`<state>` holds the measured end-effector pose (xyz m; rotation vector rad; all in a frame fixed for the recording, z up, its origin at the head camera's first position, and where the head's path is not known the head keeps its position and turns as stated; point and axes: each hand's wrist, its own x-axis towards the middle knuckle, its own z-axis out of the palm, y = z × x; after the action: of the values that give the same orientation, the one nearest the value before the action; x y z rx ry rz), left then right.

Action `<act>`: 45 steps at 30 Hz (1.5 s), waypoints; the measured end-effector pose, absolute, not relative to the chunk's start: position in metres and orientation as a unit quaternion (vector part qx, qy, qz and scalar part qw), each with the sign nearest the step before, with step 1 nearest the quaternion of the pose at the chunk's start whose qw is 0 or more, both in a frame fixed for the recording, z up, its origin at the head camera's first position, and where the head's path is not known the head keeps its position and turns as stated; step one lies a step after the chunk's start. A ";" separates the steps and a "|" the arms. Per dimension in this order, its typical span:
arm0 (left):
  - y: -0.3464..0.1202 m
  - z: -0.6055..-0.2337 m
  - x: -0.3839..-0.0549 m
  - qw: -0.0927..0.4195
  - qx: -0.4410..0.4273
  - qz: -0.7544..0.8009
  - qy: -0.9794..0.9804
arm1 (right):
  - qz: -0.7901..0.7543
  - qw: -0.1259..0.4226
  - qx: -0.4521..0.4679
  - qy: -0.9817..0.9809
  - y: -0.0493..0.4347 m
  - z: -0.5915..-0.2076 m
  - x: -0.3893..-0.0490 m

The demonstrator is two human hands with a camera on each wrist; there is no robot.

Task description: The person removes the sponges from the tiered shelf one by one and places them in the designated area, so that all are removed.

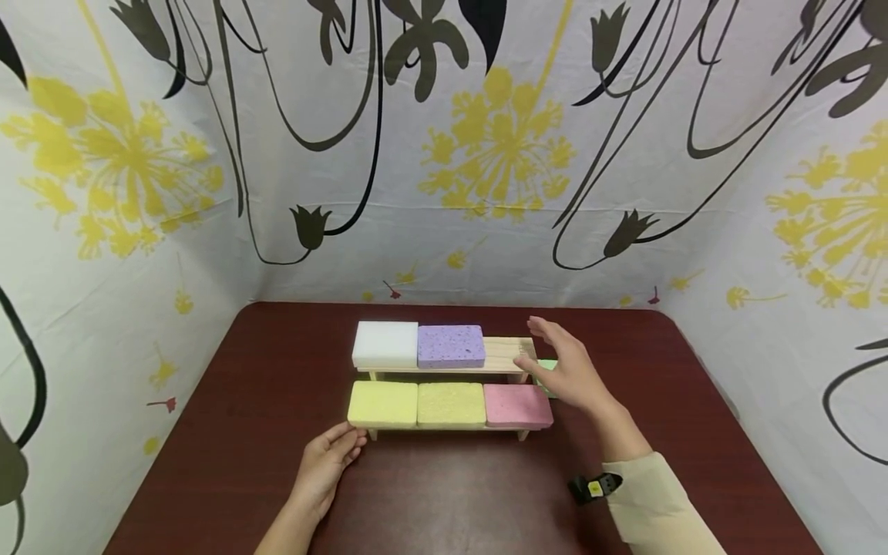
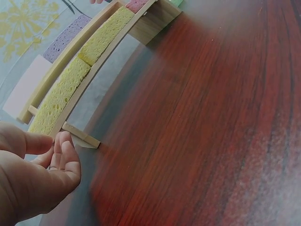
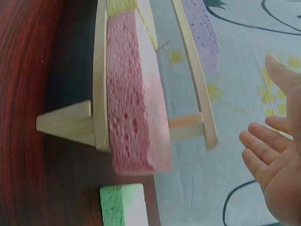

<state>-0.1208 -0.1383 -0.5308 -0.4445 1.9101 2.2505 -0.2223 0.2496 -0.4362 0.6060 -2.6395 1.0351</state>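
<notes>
A two-step wooden rack (image 1: 502,353) stands on the table. The upper step bears a white sponge (image 1: 385,344) and a purple sponge (image 1: 451,346), with bare wood at its right end. Along the lower step lie two yellow sponges (image 1: 382,405) and a pink sponge (image 1: 517,406). My left hand (image 1: 326,461) pinches the lower step's left front corner between thumb and fingers. Over the bare right end of the upper step is my right hand (image 1: 572,371), fingers spread, holding nothing. A green sponge (image 3: 113,207) lies to the rack's right, partly hidden by that hand in the head view.
The dark red wooden table (image 1: 458,493) has rounded far corners. Behind it and at both sides hangs a white cloth (image 1: 486,262) with yellow and grey flower prints. A black strap (image 1: 594,488) is round the right wrist beside a pale sleeve (image 1: 655,501).
</notes>
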 end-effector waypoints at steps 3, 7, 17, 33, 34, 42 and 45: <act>-0.139 -0.531 -0.121 0.077 -0.151 0.753 0.636 | 0.349 0.117 0.215 -0.904 0.240 -0.435 -0.224; -0.140 -0.531 -0.121 0.076 -0.151 0.753 0.636 | 0.349 0.106 0.226 -0.903 0.226 -0.435 -0.229; -0.141 -0.535 -0.116 0.077 -0.154 0.756 0.631 | 0.326 0.054 0.224 -0.917 0.201 -0.443 -0.232; -0.141 -0.536 -0.111 0.079 -0.150 0.756 0.633 | 0.300 0.042 0.210 -0.930 0.182 -0.455 -0.236; -0.141 -0.535 -0.111 0.079 -0.149 0.756 0.632 | 0.300 0.044 0.210 -0.929 0.181 -0.456 -0.237; -0.141 -0.533 -0.114 0.076 -0.142 0.758 0.632 | 0.293 0.049 0.214 -0.931 0.175 -0.457 -0.243; -0.141 -0.531 -0.116 0.072 -0.137 0.759 0.633 | 0.289 0.051 0.216 -0.931 0.173 -0.454 -0.246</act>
<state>-0.1161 -0.1406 -0.5315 -0.4110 1.9009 2.2808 -0.2458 0.1733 -0.4545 0.6561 -2.8342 0.8794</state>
